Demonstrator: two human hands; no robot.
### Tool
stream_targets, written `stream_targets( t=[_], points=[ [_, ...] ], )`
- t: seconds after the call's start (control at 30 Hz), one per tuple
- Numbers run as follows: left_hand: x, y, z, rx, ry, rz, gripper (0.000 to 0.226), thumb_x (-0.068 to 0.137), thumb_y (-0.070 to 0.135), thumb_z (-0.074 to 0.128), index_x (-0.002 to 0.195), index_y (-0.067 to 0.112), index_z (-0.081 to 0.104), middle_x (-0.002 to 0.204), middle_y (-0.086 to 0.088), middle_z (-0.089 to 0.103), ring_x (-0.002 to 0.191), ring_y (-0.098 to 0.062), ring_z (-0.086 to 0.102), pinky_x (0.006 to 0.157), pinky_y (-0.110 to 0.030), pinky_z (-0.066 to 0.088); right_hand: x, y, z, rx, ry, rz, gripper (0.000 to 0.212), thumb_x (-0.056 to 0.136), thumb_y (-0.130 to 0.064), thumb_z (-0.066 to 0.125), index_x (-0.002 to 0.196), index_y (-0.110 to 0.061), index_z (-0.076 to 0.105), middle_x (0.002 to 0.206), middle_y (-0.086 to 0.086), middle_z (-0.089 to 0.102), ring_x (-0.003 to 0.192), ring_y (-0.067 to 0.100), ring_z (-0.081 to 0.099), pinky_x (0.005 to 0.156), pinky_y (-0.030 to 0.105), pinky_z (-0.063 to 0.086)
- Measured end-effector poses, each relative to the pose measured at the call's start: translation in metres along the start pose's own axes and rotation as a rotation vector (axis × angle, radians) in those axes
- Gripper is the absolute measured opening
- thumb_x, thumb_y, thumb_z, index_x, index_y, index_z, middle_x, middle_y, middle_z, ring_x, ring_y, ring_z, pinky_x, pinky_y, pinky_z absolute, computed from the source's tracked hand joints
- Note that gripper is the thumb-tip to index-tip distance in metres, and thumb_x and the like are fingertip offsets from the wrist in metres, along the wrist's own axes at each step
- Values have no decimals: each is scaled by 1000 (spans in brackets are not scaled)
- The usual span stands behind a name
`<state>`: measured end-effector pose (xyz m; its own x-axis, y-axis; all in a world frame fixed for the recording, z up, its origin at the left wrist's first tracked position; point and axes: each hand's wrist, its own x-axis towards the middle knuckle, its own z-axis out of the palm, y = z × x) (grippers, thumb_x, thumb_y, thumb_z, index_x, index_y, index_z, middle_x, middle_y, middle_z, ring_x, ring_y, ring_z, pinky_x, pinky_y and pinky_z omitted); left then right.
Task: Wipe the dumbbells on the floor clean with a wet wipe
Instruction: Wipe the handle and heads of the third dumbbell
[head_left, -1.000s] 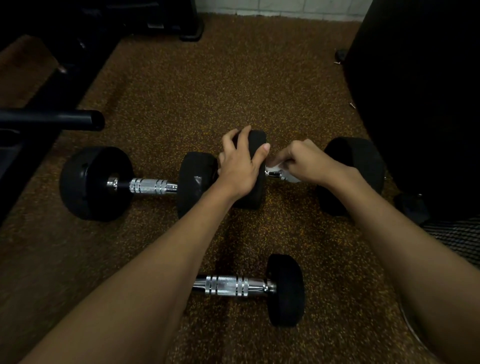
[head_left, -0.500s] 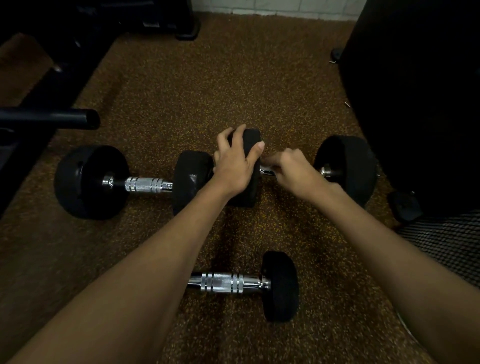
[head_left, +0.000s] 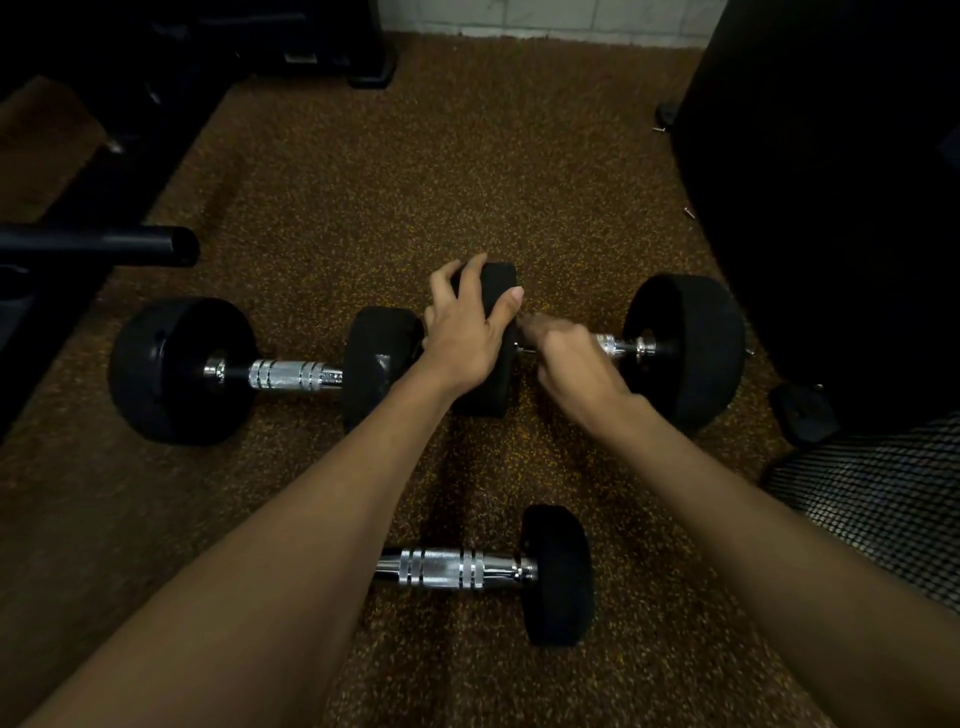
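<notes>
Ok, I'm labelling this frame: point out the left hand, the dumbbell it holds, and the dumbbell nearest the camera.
left hand (head_left: 462, 338), head view, back of the hand.
held dumbbell (head_left: 698, 343), head view, right black weight.
nearest dumbbell (head_left: 441, 567), head view, chrome handle.

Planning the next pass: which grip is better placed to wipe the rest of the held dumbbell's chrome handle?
Right. The right grip is curled round the handle, beside its bare stretch; the left grip holds the weight head.
</notes>
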<state>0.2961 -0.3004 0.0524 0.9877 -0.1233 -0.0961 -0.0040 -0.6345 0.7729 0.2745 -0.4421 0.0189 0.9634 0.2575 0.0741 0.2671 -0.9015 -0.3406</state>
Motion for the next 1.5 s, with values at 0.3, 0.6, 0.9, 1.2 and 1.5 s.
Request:
stream_targets(
  t=[0.3,0.6,0.9,1.2,1.5],
  points=[
    [0,-2,3,4,33,5,60,95,48,42,148,26,23,151,-6,14,137,-33,23,111,-43,23,-45,19,1,-28,5,-137,59,78,19,53,133,-1,54,141,18,49,137,34,39,113,33,20],
    [0,0,3,11,19,-8,61,95,49,41,149,27,21,152,-5,12,137,-34,23,111,-43,22,-20,3,8,-30,79,-75,52,91,10,43,141,-1,42,149,19,39,143,29,30,115,26,12],
    [-2,-1,3,10,21,1,60,95,50,40,148,29,20,152,-4,11,137,-34,22,111,-45,22,-44,28,9,-302,32,-337,49,79,-11,35,112,-3,70,119,15,67,113,32,63,96,45,43],
    [-1,-2,2,4,4,0,62,95,51,40,149,28,19,152,-3,11,137,-33,22,111,-44,22,6,-2,-13,65,52,114,27,98,-15,42,115,-4,60,108,20,66,98,36,61,81,41,50],
    [-2,0,0,-3,5,-4,62,95,49,42,149,28,20,152,-4,11,138,-33,21,111,-44,22,62,-4,-15,46,-412,415,40,96,-31,39,123,-7,56,126,19,57,111,36,57,87,42,46]
  ],
)
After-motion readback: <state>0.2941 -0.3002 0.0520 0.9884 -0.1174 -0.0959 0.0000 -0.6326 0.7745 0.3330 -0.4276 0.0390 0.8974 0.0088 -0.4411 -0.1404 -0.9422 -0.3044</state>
